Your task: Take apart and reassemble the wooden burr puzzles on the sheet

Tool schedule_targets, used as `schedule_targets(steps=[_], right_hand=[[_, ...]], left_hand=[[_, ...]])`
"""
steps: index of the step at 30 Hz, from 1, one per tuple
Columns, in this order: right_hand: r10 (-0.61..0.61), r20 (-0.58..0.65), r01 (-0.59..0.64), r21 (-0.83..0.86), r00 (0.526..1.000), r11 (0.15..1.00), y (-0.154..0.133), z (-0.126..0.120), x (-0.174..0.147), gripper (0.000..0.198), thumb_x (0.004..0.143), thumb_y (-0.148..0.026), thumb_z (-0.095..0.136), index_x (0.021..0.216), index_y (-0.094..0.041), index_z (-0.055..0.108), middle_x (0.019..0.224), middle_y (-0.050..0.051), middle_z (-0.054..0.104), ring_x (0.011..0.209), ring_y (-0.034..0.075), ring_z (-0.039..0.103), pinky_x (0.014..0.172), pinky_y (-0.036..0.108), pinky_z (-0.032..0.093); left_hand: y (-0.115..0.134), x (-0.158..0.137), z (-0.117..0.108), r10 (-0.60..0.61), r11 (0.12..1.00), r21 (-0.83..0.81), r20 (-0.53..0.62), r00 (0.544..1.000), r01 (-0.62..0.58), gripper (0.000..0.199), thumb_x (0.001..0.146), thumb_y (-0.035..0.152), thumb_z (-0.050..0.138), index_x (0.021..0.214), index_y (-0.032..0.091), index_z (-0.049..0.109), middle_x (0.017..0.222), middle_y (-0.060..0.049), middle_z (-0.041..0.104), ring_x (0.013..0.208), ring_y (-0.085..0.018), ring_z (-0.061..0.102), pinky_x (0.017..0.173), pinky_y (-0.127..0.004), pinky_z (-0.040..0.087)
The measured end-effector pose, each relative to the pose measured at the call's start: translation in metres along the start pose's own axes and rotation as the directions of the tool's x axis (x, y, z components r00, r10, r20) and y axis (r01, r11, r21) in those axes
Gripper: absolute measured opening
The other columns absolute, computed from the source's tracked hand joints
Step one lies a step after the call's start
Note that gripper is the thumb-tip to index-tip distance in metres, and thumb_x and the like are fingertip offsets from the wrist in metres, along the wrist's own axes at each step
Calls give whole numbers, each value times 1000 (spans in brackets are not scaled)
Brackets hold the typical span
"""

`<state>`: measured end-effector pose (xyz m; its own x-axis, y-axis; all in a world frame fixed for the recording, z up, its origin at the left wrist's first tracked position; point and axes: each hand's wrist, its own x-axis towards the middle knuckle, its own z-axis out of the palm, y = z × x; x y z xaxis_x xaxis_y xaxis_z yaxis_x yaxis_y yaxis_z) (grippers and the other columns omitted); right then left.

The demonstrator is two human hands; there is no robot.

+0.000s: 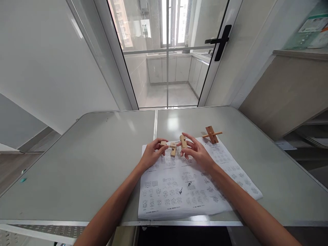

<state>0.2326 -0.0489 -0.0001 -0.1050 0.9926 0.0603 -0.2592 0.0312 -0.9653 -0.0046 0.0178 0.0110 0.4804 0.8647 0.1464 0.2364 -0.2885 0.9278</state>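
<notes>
At twelve o'clock on printed white paper [166,174], left hand [151,154] and right hand [199,154] pinch notched pale-wood blocks [183,141]: apparent fitting, alignment needed next.

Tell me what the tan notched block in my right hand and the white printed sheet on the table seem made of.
Tan notched block in your right hand: probably wood, smooth and seemingly unpainted, given its pale colour and crisp edges; no grain shows at this size.

White printed sheet: most likely thin matt paper, since its near edge is wavy and it shows little shine.
</notes>
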Motion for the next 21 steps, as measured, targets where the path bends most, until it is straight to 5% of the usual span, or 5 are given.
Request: schedule_targets(steps=[5,11,21], right_hand=[[66,-33,-59,168,997,984,-3,0,-1,69,88,-32,77,152,-26,54,111,6,71,73,15,59,64,32,51],[85,-50,-70,245,995,967,-4,-6,3,40,100,-49,66,129,-22,70,126,12,73,77,17,64,74,36,60],[121,2,-117,257,993,959,4,-9,6,46,101,-62,60,117,-21,73,97,5,69,52,9,43,46,27,41]], left_hand=[[1,1,0,-62,992,-111,-36,997,58,39,93,51,72,115,20,69,77,1,67,64,-12,59,66,-26,48],[2,3,1,-93,983,-165,-59,994,83,41,91,51,74,116,19,68,85,-1,68,64,-11,58,67,-26,50],[3,3,3,-97,980,-177,-25,995,91,42,94,55,68,116,19,67,85,-1,67,64,-12,58,65,-27,49]])
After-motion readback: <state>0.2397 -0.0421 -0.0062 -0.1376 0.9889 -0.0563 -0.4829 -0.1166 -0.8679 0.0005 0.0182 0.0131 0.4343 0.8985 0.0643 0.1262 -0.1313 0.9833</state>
